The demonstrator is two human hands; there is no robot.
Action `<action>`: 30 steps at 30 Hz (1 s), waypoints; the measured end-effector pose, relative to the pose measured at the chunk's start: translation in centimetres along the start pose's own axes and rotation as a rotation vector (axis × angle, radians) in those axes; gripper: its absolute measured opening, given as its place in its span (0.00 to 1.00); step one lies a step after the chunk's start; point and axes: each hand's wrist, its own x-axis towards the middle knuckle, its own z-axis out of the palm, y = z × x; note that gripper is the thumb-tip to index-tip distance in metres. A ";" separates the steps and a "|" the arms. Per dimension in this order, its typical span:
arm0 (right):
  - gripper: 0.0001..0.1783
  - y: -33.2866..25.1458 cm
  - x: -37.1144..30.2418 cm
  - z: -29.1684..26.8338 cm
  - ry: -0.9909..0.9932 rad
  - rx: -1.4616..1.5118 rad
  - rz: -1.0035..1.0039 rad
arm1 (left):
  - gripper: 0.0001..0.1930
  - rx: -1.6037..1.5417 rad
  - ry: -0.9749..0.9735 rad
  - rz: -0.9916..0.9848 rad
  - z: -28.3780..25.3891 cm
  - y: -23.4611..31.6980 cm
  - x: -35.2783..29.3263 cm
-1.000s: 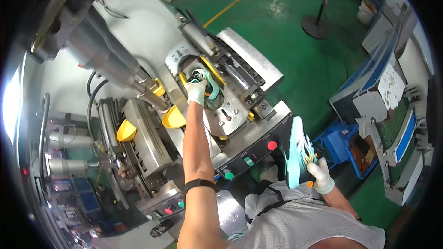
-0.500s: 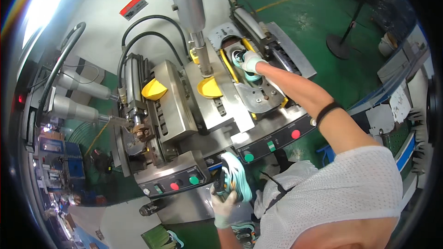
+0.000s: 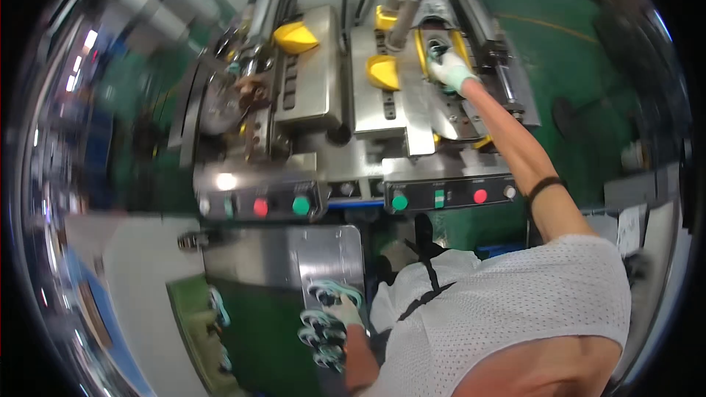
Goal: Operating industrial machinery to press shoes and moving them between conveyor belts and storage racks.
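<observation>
My gloved left hand is low in the view, its fingers closed on a shoe with a dark upper and pale mint sole. That shoe is at the top of a row of similar shoes on a metal shelf. My right arm stretches far forward, and my gloved right hand grips another dark and mint shoe inside the right station of the press machine. Yellow strips flank that shoe, and my hand covers much of it.
Two yellow cup-shaped guards stand on the metal blocks. A thick metal cylinder hangs beside the right station. Red and green buttons line the machine's front panel. A green bin with more shoes is at lower left.
My left hand has gone down with its shoe from before the machine's front panel to the row of shoes. My right hand stays on the shoe in the station; the view has turned.
</observation>
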 end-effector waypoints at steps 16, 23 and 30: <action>0.51 -7.9 -36.3 21.2 -0.287 -0.427 -0.920 | 0.33 0.133 0.019 0.228 -14.1 7.7 -4.6; 0.43 -13.1 -52.8 37.6 -0.819 -0.059 -0.768 | 0.44 0.270 0.095 0.219 -10.0 3.2 0.3; 0.40 -14.9 -51.1 39.2 -0.695 0.188 -0.419 | 0.37 0.275 -0.126 0.236 -9.8 3.7 5.3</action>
